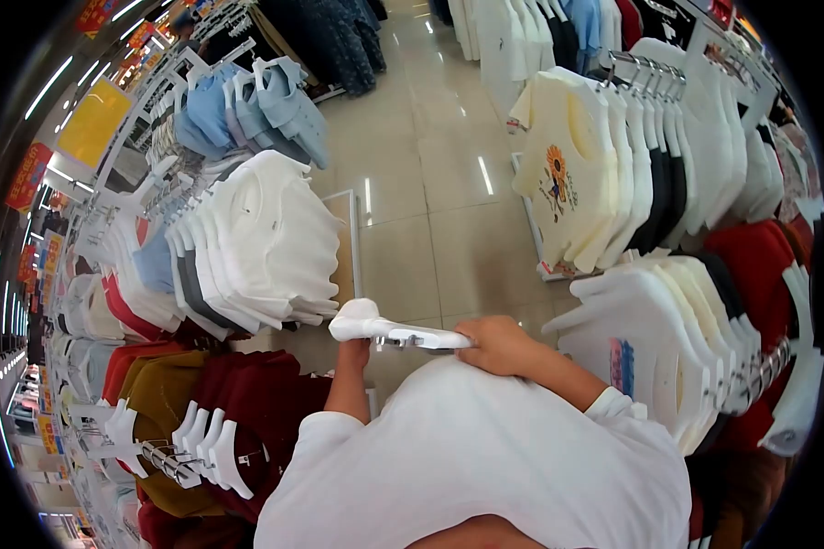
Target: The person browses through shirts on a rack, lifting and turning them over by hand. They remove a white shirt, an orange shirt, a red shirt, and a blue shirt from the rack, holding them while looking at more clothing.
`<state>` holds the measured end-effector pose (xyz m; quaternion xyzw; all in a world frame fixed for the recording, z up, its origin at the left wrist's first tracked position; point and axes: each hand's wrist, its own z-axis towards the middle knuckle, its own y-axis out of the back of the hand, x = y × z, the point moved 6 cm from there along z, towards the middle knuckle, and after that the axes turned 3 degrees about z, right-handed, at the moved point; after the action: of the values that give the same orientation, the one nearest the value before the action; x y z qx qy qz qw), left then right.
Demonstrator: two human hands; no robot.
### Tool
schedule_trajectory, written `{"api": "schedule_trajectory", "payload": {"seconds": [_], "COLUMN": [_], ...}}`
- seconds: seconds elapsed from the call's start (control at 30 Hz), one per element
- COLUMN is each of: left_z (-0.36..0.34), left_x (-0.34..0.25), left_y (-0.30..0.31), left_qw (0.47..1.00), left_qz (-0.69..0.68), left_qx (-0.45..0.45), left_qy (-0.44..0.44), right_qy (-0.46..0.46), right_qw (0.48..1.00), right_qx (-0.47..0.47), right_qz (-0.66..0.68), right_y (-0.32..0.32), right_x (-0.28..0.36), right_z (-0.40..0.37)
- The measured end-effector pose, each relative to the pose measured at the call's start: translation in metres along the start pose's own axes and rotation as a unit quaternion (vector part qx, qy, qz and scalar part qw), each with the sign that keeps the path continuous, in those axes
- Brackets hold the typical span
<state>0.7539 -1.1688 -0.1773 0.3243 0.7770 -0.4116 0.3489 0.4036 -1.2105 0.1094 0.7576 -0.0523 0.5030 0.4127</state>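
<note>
glossy plastic hanger point(389, 331), matt cloth garment point(485, 448)

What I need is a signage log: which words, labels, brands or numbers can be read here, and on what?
No text can be read.
Red and yellow signs, upper left: print too blurred.
Cream T-shirt, sunflower print: any lettering too small.
White T-shirt, right rack, blue-red print: blurred.
White hanger in the right hand: no text visible.

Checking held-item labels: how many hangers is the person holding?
1: a white hanger, right hand gripping one end, left hand, mostly hidden, at the other. Another could hide behind.
</note>
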Motion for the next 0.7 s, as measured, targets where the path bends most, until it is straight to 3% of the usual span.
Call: {"api": "schedule_trajectory", "payload": {"seconds": [0.1,0.13,0.23,0.33,0.63,0.7], "left_z": [0.039,0.042,0.038,0.051,0.146,0.167], "left_x": [0.027,0.027,0.021,0.016,0.018,0.005], "left_y": [-0.027,-0.048,-0.101,-0.132,-0.117,-0.133], "left_qw": [0.998,0.999,0.992,0.984,0.985,0.981], "left_qz": [0.008,0.005,0.046,0.107,0.088,0.111], "left_qx": [0.031,0.016,0.004,0.032,-0.035,0.001], "left_qy": [0.049,0.032,0.119,0.138,0.141,0.157], "right_qy": [-0.023,-0.032,-0.039,-0.09,-0.199,-0.218], "right_qw": [0.999,0.999,0.997,0.991,0.961,0.953], "right_qx": [-0.015,-0.024,-0.057,-0.083,-0.176,-0.179], "right_qz": [0.024,0.029,0.028,0.043,0.08,0.108], "right_y": [0.024,0.033,0.045,0.059,0.101,0.114], "right_x": [-0.015,-0.021,-0.05,-0.069,-0.108,-0.109], "right_z": [0.008,0.012,0.017,0.016,0.043,0.057]}}
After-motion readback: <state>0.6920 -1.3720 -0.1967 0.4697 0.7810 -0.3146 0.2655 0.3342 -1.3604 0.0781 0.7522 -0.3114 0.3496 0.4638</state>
